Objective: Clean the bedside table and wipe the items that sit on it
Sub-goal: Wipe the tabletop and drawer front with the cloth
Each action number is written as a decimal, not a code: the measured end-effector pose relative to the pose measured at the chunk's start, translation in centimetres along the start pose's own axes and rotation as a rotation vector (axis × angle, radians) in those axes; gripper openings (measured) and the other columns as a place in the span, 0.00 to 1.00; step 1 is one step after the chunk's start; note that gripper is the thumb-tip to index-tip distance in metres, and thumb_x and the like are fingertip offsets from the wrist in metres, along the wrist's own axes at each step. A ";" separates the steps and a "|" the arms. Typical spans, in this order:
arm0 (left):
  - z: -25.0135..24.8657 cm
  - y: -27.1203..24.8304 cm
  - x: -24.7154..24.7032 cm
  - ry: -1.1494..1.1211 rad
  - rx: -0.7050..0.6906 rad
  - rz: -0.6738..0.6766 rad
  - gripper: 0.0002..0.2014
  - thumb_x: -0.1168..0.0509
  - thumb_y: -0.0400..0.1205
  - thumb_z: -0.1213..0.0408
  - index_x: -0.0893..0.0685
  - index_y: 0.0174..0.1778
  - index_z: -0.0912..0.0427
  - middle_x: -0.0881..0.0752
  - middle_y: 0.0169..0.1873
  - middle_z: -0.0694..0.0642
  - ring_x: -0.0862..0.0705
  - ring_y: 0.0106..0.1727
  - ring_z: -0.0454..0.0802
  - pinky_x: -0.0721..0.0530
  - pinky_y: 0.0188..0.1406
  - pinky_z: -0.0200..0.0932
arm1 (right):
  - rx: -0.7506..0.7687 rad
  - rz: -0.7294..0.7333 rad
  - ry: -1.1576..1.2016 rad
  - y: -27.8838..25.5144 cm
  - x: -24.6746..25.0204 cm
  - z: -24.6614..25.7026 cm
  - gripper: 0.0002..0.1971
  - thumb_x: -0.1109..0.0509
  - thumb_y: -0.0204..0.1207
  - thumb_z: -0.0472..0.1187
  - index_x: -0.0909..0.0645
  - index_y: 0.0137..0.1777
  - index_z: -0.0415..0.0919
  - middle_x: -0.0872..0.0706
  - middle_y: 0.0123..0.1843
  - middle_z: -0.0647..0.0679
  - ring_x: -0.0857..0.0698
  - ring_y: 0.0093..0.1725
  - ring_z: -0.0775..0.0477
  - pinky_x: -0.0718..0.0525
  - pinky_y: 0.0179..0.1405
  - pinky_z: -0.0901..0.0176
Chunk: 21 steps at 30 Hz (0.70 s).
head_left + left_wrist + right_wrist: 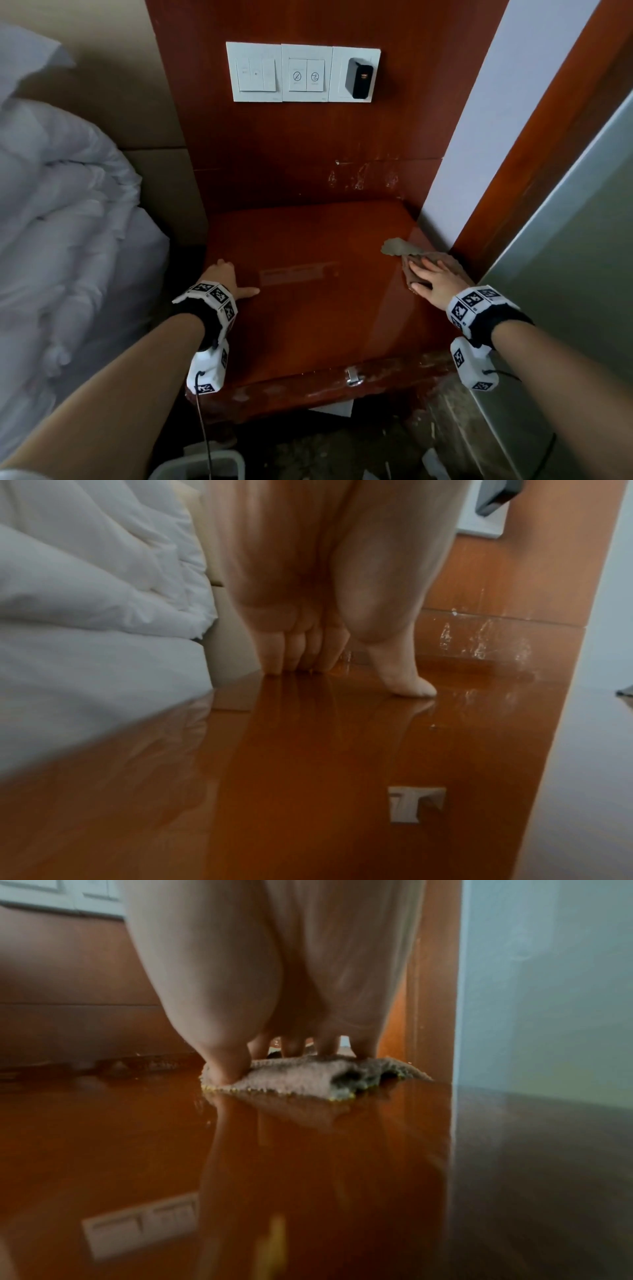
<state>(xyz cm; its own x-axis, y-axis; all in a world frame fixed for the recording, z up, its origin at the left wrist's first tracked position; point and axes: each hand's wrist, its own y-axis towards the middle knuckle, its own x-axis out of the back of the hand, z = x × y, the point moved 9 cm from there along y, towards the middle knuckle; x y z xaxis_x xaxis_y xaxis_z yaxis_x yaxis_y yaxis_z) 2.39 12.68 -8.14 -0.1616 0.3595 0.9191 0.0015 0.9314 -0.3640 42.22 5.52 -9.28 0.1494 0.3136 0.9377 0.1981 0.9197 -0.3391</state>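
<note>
Head view looks down on a glossy reddish-brown bedside table (pixel 308 308) set against a matching wooden back panel (pixel 308 144), with white bedding (pixel 61 212) heaped to its left and a pale wall (pixel 479 120) to its right. The left hand (pixel 224 281) lies flat on the table's left edge, fingers straight and close together, thumb stretched out to the right across the top, holding nothing. The right hand (pixel 433 279) presses palm-down, fingers extended and slightly spread, on a brownish-grey cloth (pixel 399 248) that sits at the table's right side, close to the wall corner; part of the cloth pokes out beyond the fingertips toward the back. From the left wrist camera, the fingers (pixel 274 653) and the thumb (pixel 407 680) touch the shiny top with their tips, and the bedding (pixel 85 588) rises just beside them. From the right wrist camera, the thumb (pixel 222 1066) and fingers bear down on the crumpled cloth (pixel 308 1080), whose edge shows small yellowish stitches, and the cloth lies flat on the wood right next to the wall (pixel 541 988). On the back panel hang white switch plates (pixel 303 72) with a black plug-in block (pixel 359 78) at their right end. Scuffed, pale marks (pixel 363 180) show low on the panel above the table's rear edge. A metal handle (pixel 354 376) sits on the table's front.
</note>
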 end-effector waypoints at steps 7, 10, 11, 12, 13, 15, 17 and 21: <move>1.1 -4.1 -1.6 -0.002 -0.026 -0.025 0.43 0.33 0.74 0.38 0.35 0.78 0.64 0.28 0.74 0.62 0.26 0.73 0.59 0.23 0.69 0.49 | 0.001 -0.111 0.022 -4.6 -1.5 -0.7 0.26 0.49 0.85 0.53 0.49 0.82 0.58 0.52 0.86 0.53 0.52 0.85 0.42 0.49 0.82 0.37; 1.5 -5.9 -2.5 0.005 -0.043 -0.032 0.42 0.34 0.74 0.39 0.34 0.78 0.62 0.27 0.74 0.61 0.26 0.73 0.59 0.24 0.70 0.49 | 0.009 -0.222 0.046 -7.0 -2.2 -0.8 0.25 0.49 0.85 0.53 0.44 0.81 0.57 0.47 0.85 0.53 0.50 0.85 0.43 0.49 0.81 0.37; 1.7 -6.6 -3.0 0.016 -0.045 -0.038 0.43 0.35 0.74 0.38 0.35 0.79 0.62 0.28 0.74 0.60 0.27 0.74 0.59 0.24 0.70 0.49 | 0.007 -0.269 0.057 -7.9 -2.5 -0.8 0.24 0.50 0.85 0.53 0.42 0.81 0.57 0.45 0.85 0.53 0.49 0.84 0.43 0.49 0.81 0.37; 1.7 -7.1 -3.1 0.024 -0.047 -0.051 0.43 0.36 0.75 0.38 0.36 0.79 0.62 0.29 0.75 0.60 0.28 0.74 0.58 0.25 0.71 0.49 | 0.000 -0.326 0.070 -8.7 -2.7 -0.7 0.23 0.50 0.85 0.52 0.40 0.80 0.56 0.43 0.84 0.53 0.48 0.84 0.44 0.49 0.81 0.37; 1.8 -7.6 -3.3 0.033 -0.054 -0.065 0.43 0.37 0.75 0.37 0.36 0.80 0.61 0.29 0.76 0.60 0.28 0.75 0.58 0.25 0.71 0.49 | -0.013 -0.388 0.082 -9.5 -3.0 -0.7 0.23 0.50 0.85 0.52 0.37 0.80 0.56 0.40 0.84 0.53 0.46 0.84 0.43 0.49 0.81 0.36; 1.9 -8.8 -3.8 0.042 -0.065 -0.097 0.42 0.38 0.76 0.36 0.36 0.80 0.61 0.30 0.76 0.59 0.29 0.75 0.58 0.24 0.71 0.48 | -0.040 -0.523 0.109 -11.3 -3.9 -0.4 0.22 0.52 0.85 0.53 0.33 0.78 0.54 0.35 0.82 0.50 0.42 0.83 0.41 0.47 0.80 0.35; 2.0 -10.0 -4.2 0.034 -0.074 -0.125 0.41 0.38 0.76 0.37 0.36 0.80 0.60 0.31 0.77 0.58 0.29 0.76 0.58 0.24 0.70 0.48 | -0.046 -0.645 0.167 -13.0 -5.0 0.4 0.27 0.55 0.83 0.55 0.27 0.75 0.49 0.29 0.79 0.45 0.37 0.80 0.35 0.40 0.77 0.32; 2.4 -12.1 -5.0 -0.007 -0.102 -0.194 0.38 0.38 0.77 0.39 0.33 0.79 0.57 0.31 0.78 0.56 0.30 0.76 0.57 0.25 0.70 0.48 | -0.008 -0.708 0.203 -14.9 -7.1 2.7 0.30 0.56 0.79 0.54 0.23 0.72 0.41 0.24 0.74 0.37 0.30 0.74 0.25 0.32 0.73 0.32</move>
<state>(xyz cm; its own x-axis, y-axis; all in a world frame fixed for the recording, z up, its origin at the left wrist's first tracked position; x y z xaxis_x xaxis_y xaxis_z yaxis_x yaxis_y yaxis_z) 0.77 -0.54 -8.65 -0.1753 0.1726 0.9693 0.0690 0.9842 -0.1628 35.56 -9.76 -10.67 0.1598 -0.4050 0.9002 0.3210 0.8837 0.3406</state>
